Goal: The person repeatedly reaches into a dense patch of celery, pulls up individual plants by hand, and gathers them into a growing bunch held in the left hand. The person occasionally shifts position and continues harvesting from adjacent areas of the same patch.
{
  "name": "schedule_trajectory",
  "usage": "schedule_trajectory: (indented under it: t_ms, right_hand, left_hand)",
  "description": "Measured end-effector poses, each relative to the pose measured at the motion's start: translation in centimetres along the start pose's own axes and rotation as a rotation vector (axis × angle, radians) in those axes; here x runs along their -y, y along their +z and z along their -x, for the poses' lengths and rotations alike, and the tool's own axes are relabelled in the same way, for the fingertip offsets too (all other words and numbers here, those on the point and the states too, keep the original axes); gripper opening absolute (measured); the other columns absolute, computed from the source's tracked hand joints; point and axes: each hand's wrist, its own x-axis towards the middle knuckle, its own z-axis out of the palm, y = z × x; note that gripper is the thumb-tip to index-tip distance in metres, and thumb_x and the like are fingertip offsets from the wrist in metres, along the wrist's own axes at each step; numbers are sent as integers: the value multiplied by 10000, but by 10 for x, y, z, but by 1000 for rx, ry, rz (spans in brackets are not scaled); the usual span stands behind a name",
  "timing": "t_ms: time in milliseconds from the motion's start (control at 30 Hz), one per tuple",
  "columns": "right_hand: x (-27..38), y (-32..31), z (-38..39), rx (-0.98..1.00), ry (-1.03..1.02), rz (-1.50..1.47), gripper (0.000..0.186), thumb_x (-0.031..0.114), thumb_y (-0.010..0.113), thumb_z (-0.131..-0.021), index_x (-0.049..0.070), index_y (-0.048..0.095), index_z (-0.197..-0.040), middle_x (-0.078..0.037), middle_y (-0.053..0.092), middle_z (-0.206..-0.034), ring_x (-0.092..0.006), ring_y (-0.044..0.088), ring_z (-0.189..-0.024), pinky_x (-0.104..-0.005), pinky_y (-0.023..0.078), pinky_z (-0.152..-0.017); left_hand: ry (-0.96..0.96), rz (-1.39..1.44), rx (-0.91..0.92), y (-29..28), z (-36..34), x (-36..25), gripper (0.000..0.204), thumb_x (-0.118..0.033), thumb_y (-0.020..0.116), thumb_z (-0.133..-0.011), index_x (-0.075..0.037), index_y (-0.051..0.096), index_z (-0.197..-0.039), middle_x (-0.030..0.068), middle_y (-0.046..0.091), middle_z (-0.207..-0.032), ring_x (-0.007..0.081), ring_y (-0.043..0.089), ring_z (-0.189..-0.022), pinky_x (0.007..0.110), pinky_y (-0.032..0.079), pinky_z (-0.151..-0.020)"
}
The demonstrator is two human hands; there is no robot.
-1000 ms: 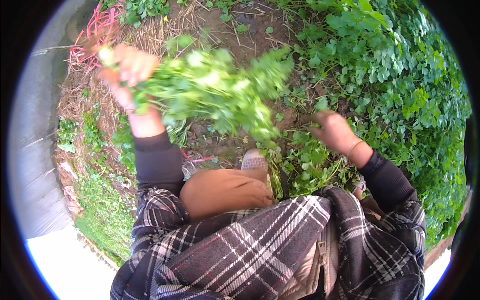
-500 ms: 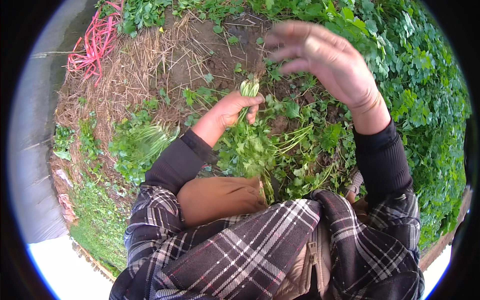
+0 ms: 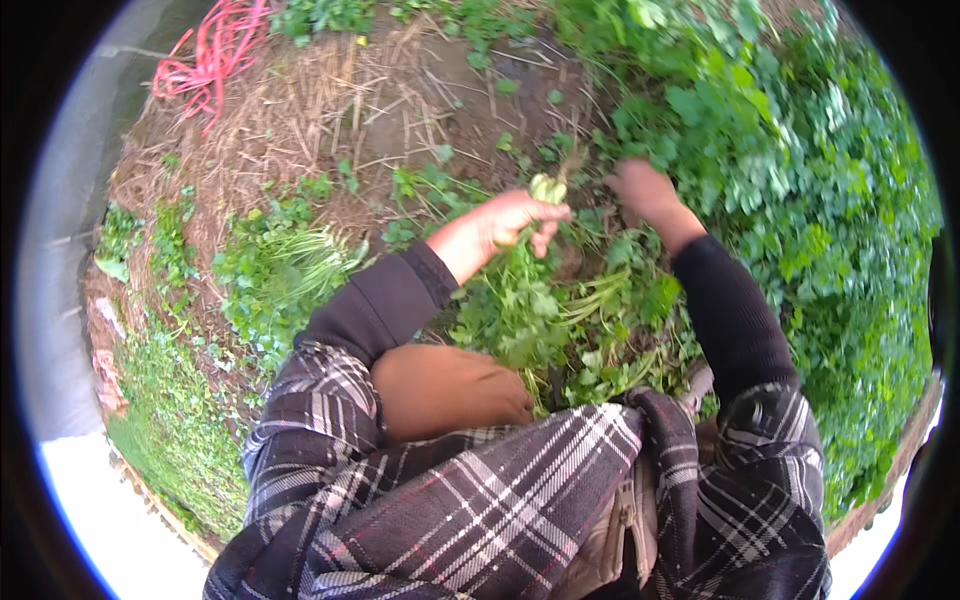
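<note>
My left hand is closed round a bunch of leafy greens that look like thin-stalked celery. Pale stem bases and brown roots stick out above the thumb, while the lobed leaves hang below toward my knee. My right hand is smeared by motion at the edge of the standing plants, a short way right of the bunch; its fingers cannot be made out. Under both hands, loose cut stalks and leaves lie on the soil.
Another pile of pulled greens lies at the left. Dry straw covers the soil beyond it. A tangle of pink ribbon sits at the far left beside a grey sheet. Dense green plants fill the right side.
My right hand has dropped from a raised, spread position down to the plants' edge. My left hand, still round the bunch, sits further right in the picture; the view has shifted a little.
</note>
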Motion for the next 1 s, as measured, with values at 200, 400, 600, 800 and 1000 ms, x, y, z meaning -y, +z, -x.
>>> schedule_trajectory:
  t_ms: [200,400,600,800,1000]
  right_hand:
    - [9,17,50,-333,-161,-710,308,208,542,-872,-59,613,-1010,-97,644,-940,-150,576,-856,-270,437,-790]
    - [-30,50,87,-83,-215,-768,315,229,563,-860,-48,618,-999,-73,639,-869,-130,564,-785,-263,446,-732]
    - [-12,73,106,-114,-75,-593,250,176,603,-827,-31,622,-966,-83,629,-792,-129,560,-697,-261,454,-670]
    - [-36,100,91,-153,-331,-477,216,153,599,-799,-26,628,-917,-149,636,-826,-244,616,-740,-313,472,-690]
    - [-161,118,20,-316,-31,-400,240,227,583,-793,3,630,-865,-205,611,-847,-373,586,-790,-408,469,-695]
  left_hand:
    - [176,9,39,14,171,-32,142,-126,603,-844,4,556,-875,-2,478,-592,96,435,-463,260,396,-438]
    - [557,-914,-942,59,417,-93,220,-201,646,-803,-12,573,-887,-20,459,-540,53,416,-445,207,378,-433]
    - [-197,-1437,-1547,-39,441,-48,257,-286,621,-832,-54,568,-930,10,515,-684,83,442,-577,291,407,-524]
    - [-29,-1773,-1169,-181,315,60,501,-411,658,-751,-62,531,-1087,130,591,-1029,308,559,-979,412,440,-824]
    - [262,-1667,-1227,-186,198,40,540,-190,802,-596,-18,522,-1025,129,536,-1013,319,509,-966,406,401,-851]
